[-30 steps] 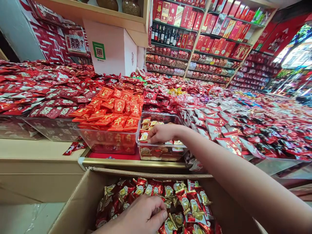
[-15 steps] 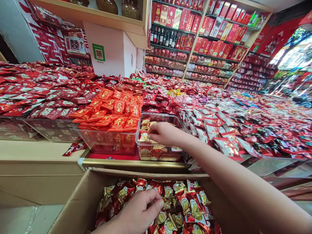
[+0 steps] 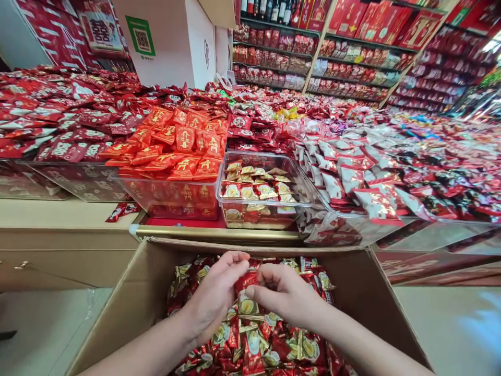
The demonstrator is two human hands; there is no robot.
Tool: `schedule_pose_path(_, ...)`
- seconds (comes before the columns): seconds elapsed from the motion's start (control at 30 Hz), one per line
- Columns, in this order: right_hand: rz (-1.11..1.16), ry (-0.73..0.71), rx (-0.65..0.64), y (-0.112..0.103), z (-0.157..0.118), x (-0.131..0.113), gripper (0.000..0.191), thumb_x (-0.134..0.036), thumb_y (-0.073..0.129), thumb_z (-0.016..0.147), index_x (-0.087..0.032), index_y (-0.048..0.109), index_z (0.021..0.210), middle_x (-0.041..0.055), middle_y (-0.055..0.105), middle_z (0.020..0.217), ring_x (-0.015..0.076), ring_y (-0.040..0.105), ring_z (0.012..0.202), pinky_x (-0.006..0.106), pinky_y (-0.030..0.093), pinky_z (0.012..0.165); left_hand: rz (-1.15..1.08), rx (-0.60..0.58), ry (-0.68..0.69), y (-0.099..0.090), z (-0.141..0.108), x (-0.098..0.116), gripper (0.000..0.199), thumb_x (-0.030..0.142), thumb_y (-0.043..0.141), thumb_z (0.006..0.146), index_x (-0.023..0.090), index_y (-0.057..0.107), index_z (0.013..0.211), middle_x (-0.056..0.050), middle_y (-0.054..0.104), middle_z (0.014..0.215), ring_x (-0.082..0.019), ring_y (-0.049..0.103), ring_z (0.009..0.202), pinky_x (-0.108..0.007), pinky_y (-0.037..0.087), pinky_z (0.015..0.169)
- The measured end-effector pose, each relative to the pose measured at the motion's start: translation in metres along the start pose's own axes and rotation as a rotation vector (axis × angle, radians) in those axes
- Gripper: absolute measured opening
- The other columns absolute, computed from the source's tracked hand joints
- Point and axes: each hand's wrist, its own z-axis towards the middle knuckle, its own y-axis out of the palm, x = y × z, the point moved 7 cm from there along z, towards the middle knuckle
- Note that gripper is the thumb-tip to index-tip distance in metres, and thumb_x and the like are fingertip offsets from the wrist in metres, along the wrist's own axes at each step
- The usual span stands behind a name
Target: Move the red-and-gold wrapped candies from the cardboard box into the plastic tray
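Evidently, both hands were held low over an open cardboard box [image 3: 131, 297], and a red-and-gold packet [image 3: 248, 304] was seen between them, just above the heap of similar sweets [image 3: 252, 352] by which the floor of the box was covered; the left hand [image 3: 214, 290] was placed on the packet's left, its thumb and forefinger brought near each other with a narrow gap at the tips; the right hand [image 3: 291, 295] was placed on the other side, its fingers curled in and its thumb laid at the packet's edge; by which hand the packet was gripped could not be told, since the lower fingers of both were hidden.

Beyond the box, a clear tub [image 3: 259, 203] was set at the edge of the bench [image 3: 70, 214], partly filled with packets in rows [image 3: 267, 191], gold and red like those below; to its left, orange-red packets [image 3: 183, 138] were heaped above the rim of another tub; to its right, white-and-red packets [image 3: 352, 180] were piled high; two small wrapped pieces [image 3: 122, 211] were left on the bench farther left; behind, a green sign with a code [image 3: 141, 35] was fixed to a white panel, and shelves [image 3: 274, 55] were lined with red goods.
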Motion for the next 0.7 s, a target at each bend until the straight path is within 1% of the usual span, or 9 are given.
schedule_pose_path(0.07,0.114,0.006,-0.030,-0.007,-0.001,0.001,0.028,-0.037,0.052,0.075,-0.016,0.044,0.059,-0.0048,0.042,0.050,0.0062,0.036,0.046,0.019,0.029,0.044,0.051,-0.025,-0.009,0.002,-0.001,0.001,0.014,0.028,0.060,0.072,0.017,0.055,0.079,0.002,0.056,0.071,-0.011,0.049,0.065,-0.024,0.039,0.062)
schedule_pose_path(0.17,0.246,-0.029,-0.073,-0.010,-0.003,-0.004,0.031,-0.040,0.052,0.075,-0.015,0.047,0.058,-0.0026,0.049,0.051,0.0070,0.043,0.045,0.020,0.033,0.045,0.114,0.014,0.014,-0.001,0.001,0.003,0.021,0.032,0.067,0.067,0.014,0.058,0.070,0.002,0.057,0.063,-0.010,0.047,0.058,-0.024,0.039,0.056)
schedule_pose_path(0.23,0.289,-0.053,-0.062,-0.011,-0.003,-0.006,0.030,-0.041,0.054,0.074,-0.015,0.048,0.059,-0.0025,0.049,0.051,0.0073,0.044,0.045,0.020,0.034,0.045,0.121,0.030,0.052,-0.003,0.002,0.007,0.023,0.034,0.067,0.067,0.013,0.059,0.074,0.001,0.059,0.068,-0.010,0.049,0.061,-0.024,0.040,0.059)
schedule_pose_path(0.3,0.299,-0.066,-0.012,-0.014,-0.003,-0.007,0.031,-0.041,0.054,0.074,-0.015,0.047,0.059,-0.0032,0.047,0.050,0.0072,0.042,0.045,0.020,0.034,0.045,0.139,-0.015,0.083,-0.001,0.002,0.010,0.027,0.034,0.067,0.068,0.015,0.058,0.083,0.000,0.060,0.075,-0.012,0.052,0.068,-0.026,0.041,0.065)
schedule_pose_path(0.37,0.257,-0.077,0.061,-0.021,-0.004,-0.009,0.031,-0.040,0.053,0.075,-0.015,0.046,0.058,-0.0040,0.043,0.049,0.0067,0.038,0.045,0.020,0.032,0.044,0.184,-0.113,0.076,0.005,0.001,0.011,0.030,0.030,0.069,0.066,0.016,0.054,0.088,0.000,0.060,0.079,-0.014,0.054,0.076,-0.028,0.042,0.071)
schedule_pose_path(0.43,0.176,-0.089,0.110,-0.029,-0.006,-0.013,0.028,-0.039,0.054,0.074,-0.015,0.048,0.061,-0.0040,0.043,0.052,0.0065,0.036,0.048,0.020,0.030,0.045,0.263,-0.193,0.049,0.010,0.000,0.009,0.029,0.022,0.072,0.063,0.015,0.053,0.084,0.001,0.059,0.076,-0.015,0.054,0.076,-0.028,0.042,0.070)
schedule_pose_path(0.53,-0.008,-0.139,0.090,-0.034,-0.010,-0.025,0.025,-0.037,0.054,0.075,-0.014,0.052,0.065,-0.0030,0.045,0.056,0.0070,0.035,0.052,0.020,0.030,0.047,0.352,-0.205,0.021,0.012,-0.001,0.006,0.024,0.015,0.071,0.061,0.014,0.053,0.075,0.001,0.058,0.071,-0.014,0.053,0.068,-0.027,0.043,0.063)
schedule_pose_path(0.63,-0.185,-0.221,0.100,-0.036,-0.014,-0.037,0.026,-0.033,0.052,0.077,-0.014,0.053,0.060,-0.0026,0.047,0.054,0.0072,0.037,0.052,0.020,0.031,0.049,0.317,-0.228,0.027,0.015,-0.005,0.006,0.022,0.014,0.071,0.061,0.014,0.055,0.077,0.001,0.059,0.072,-0.014,0.053,0.067,-0.027,0.043,0.061)
schedule_pose_path(0.7,-0.218,-0.244,0.114,-0.036,-0.016,-0.043,0.026,-0.032,0.052,0.077,-0.014,0.053,0.060,-0.0026,0.048,0.054,0.0070,0.038,0.051,0.020,0.031,0.049,0.264,-0.237,0.032,0.016,-0.008,0.009,0.021,0.014,0.071,0.061,0.014,0.056,0.075,0.001,0.060,0.069,-0.013,0.053,0.065,-0.026,0.043,0.061)
